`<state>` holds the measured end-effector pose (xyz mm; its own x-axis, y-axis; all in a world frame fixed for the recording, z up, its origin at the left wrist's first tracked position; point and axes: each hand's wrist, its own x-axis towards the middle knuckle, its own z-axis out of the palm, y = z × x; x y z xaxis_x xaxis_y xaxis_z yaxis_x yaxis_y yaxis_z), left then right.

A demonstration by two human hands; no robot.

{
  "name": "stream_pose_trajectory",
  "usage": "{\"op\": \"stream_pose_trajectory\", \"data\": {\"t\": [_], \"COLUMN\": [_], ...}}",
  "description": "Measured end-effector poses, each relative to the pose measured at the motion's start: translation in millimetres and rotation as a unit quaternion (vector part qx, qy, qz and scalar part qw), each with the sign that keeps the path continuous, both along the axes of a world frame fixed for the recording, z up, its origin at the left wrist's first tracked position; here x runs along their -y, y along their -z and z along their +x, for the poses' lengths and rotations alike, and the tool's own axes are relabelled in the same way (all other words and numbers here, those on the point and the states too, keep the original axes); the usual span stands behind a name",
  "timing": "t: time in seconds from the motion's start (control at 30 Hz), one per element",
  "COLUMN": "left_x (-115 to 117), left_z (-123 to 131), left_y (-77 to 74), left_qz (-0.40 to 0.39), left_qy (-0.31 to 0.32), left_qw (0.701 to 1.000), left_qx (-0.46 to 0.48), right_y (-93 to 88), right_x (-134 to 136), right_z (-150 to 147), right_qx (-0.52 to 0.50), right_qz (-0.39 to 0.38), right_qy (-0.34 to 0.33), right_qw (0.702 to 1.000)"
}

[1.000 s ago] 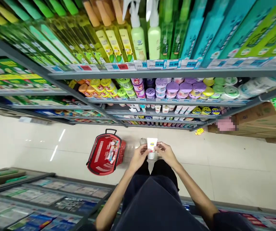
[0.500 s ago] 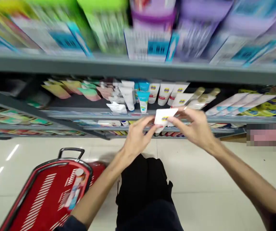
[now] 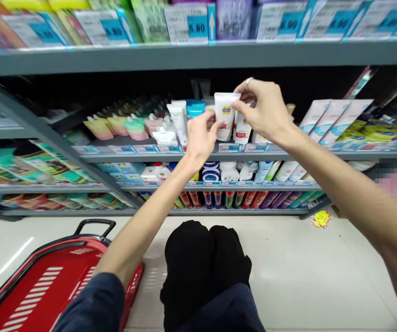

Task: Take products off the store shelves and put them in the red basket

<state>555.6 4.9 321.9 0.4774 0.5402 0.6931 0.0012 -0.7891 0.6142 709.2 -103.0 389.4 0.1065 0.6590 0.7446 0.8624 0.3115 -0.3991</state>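
A white squeeze tube (image 3: 224,121) with a yellow and blue logo and a red band stands upright at the front of the middle shelf. My right hand (image 3: 265,108), a ring on one finger, pinches its upper right edge. At the lower left edge, my left hand (image 3: 202,133) has thumb and fingers closed on the same tube. Right beside it is a similar white tube (image 3: 242,129), partly behind my right hand. Left of my left hand are another white tube (image 3: 178,121) and a blue-topped tube (image 3: 195,109), partly hidden.
Spouted pouches (image 3: 136,128) line the shelf's left part; pink-white tubes (image 3: 317,120) lean at the right. An upper shelf edge (image 3: 198,57) with price tags (image 3: 189,25) overhangs my hands. Bottles (image 3: 229,171) fill a lower shelf. A red shopping basket (image 3: 35,286) sits on the floor at left.
Both hands have carried the white tube from in front of the shelf edge up and back into the row of tubes. It now stands upright instead of tilted. The view has shifted, showing more lower shelves.
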Motion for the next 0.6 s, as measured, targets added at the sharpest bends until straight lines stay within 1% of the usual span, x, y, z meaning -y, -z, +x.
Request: {"op": "stream_pose_trajectory", "data": {"t": [0.07, 0.2, 0.4, 0.6], "left_x": [1.0, 1.6, -6.3, -11.8], "left_z": [4.6, 7.0, 10.7, 16.4], "left_y": [2.3, 5.9, 15.2, 24.8], "left_qz": [0.003, -0.004, -0.061, -0.086], "left_qy": [-0.014, -0.053, -0.046, -0.057], "left_qw": [1.0, 0.999, 0.997, 0.994], "left_qx": [0.005, 0.008, -0.019, -0.026], "right_y": [-4.5, -11.2, -15.9, -11.0], "right_x": [-3.5, -13.0, -26.8, -36.4], "right_z": [3.8, 13.1, 29.1, 33.9], "right_qx": [0.011, 0.026, 0.061, 0.091], "right_qz": [-0.027, -0.064, -0.075, -0.1], "right_qy": [0.002, -0.023, -0.039, -0.043], "right_qw": [1.0, 0.997, 0.995, 0.99]}}
